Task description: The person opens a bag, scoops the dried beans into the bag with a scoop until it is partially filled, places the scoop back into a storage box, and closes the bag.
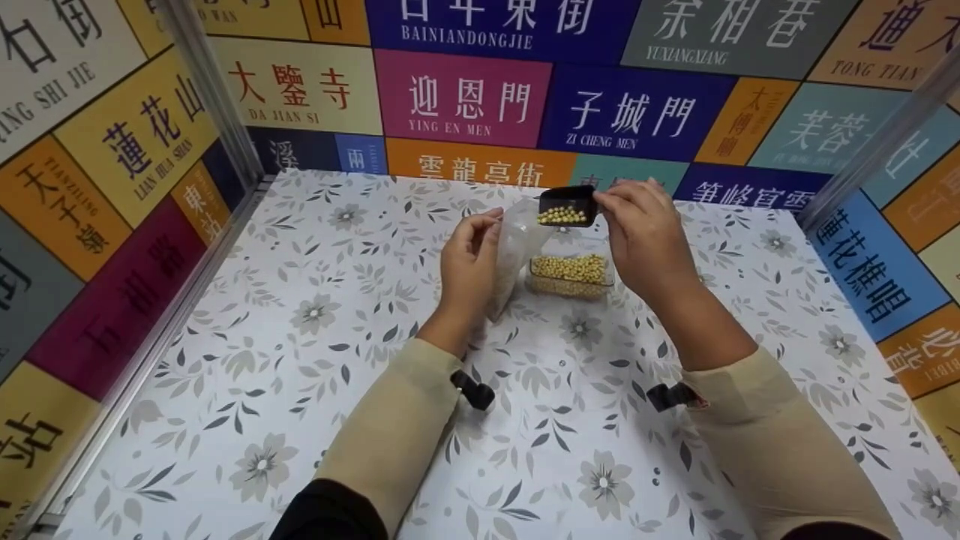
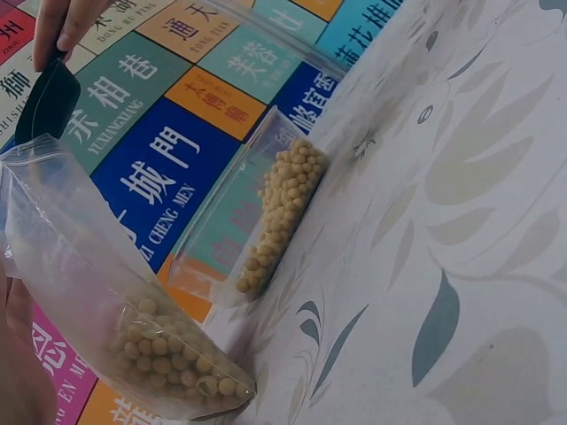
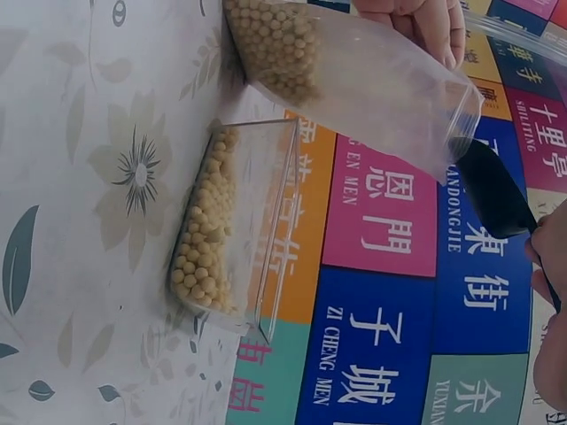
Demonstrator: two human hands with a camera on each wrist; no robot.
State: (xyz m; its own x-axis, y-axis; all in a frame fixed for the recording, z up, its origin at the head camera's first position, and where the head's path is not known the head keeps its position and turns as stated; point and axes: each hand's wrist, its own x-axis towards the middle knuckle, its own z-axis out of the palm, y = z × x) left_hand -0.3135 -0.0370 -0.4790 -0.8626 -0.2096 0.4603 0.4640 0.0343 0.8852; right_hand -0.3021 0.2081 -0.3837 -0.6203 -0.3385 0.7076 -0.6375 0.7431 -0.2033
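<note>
Tan sleeves [image 1: 397, 420] over floral-patterned tabletop [image 1: 300, 375].
Left of the clear box [image 1: 570, 288], left hand [image 1: 471, 259] grips the bean bag [image 1: 512, 251]; above the box, right hand [image 1: 646, 232] pinches a loaded black scoop [image 1: 568, 197]; behind it, multicoloured lettered wall [image 1: 465, 97].

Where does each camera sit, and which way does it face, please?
Head: on the head, facing forward and down at left hand and right hand; sleeves show.
Left wrist: on that wrist, facing bag and container; left hand at left edge, right fingers top left.
Right wrist: on that wrist, facing scoop and bag; right hand at right edge, left fingers at top.
Wrist views share bag and scoop.
</note>
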